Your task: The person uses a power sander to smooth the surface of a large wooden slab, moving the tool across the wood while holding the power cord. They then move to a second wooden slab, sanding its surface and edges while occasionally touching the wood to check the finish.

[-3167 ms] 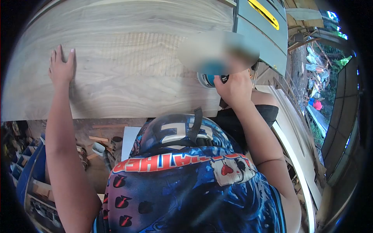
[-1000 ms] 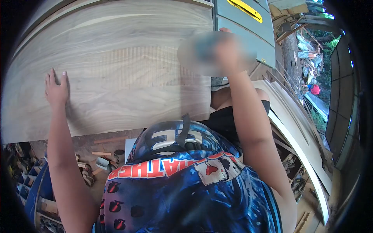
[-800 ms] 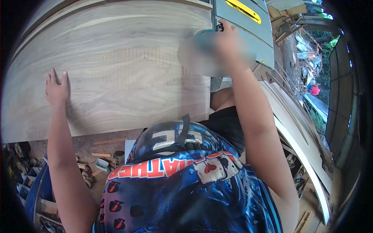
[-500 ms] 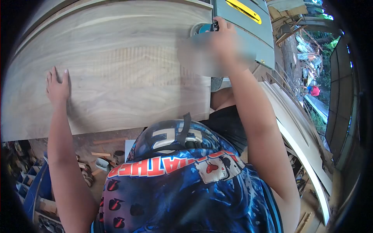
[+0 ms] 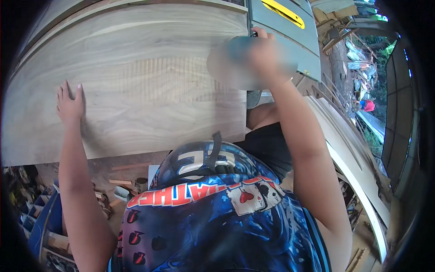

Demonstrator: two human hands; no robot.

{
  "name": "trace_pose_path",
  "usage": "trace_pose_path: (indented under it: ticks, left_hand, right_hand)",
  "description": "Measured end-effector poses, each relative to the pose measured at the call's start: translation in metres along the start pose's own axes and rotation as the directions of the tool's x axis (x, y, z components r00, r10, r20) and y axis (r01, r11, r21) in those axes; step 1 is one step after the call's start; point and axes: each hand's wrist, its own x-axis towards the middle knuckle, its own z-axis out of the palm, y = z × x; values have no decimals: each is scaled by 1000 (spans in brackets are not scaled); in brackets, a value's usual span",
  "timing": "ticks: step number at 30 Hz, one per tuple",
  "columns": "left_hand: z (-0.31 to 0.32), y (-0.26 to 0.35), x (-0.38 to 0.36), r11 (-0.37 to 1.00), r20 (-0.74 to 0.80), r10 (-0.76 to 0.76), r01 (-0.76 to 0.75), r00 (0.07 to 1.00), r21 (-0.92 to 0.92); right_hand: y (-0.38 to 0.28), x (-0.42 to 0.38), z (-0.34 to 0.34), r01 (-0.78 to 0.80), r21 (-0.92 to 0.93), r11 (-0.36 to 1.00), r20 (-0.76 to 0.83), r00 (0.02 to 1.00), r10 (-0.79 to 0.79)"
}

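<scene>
A wide, pale wooden board (image 5: 149, 122) lies flat before me, with a rough, ribbed patch around its middle. My left hand (image 5: 71, 105) rests on the board's left part, fingers spread and holding nothing. At the right end, my right hand (image 5: 266, 52) is wrapped round a teal sander (image 5: 240, 46) placed on the board near its far right corner. A blur covers most of that hand and the tool, so the sander's underside and some fingers are hidden.
A grey table-saw top (image 5: 283, 38) with a yellow insert (image 5: 283, 13) adjoins the board's right end. Thin sheets (image 5: 349, 140) lean at the right. A blue divided rack (image 5: 43, 217) and scraps lie below left. My legs are under the board's near right corner.
My right hand and the sander have moved slightly nearer to me along the board's right end. My left hand appears a little lower and further right, still flat on the wood.
</scene>
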Motion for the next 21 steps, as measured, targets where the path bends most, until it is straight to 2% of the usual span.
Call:
trace_pose_path:
  ticks: [2,5,8,11,14,17,20,21]
  left_hand:
    - [-1,3,-4,1000,15,-1,2,1000,-3]
    - [-2,2,-3,1000,18,-8,8,1000,20]
    - [1,0,1,999,10,-5,5,1000,40]
    - [3,-1,-4,1000,14,-5,5,1000,22]
    - [1,0,-2,1000,-5,-1,1,1000,15]
    - [-7,6,-2,1000,1,5,-5,1000,16]
    - [-4,3,-5,1000,12,4,-4,1000,3]
    - [-3,2,-3,1000,5,3,-3,1000,-3]
  right_hand:
    - [6,3,4,-3,9,1000,-76,997,3]
    - [11,7,0,23,-19,1000,-49,999,-24]
    - [4,4,-8,7,10,1000,134,991,-9]
    - [-1,4,-4,-30,36,999,0,1000,30]
    - [3,6,-2,50,-24,998,-62,997,-52]
    - [3,1,-3,68,-45,997,54,996,-66]
    - [5,3,1,27,34,999,-49,999,-25]
    - [6,6,1,25,20,999,-40,999,-24]
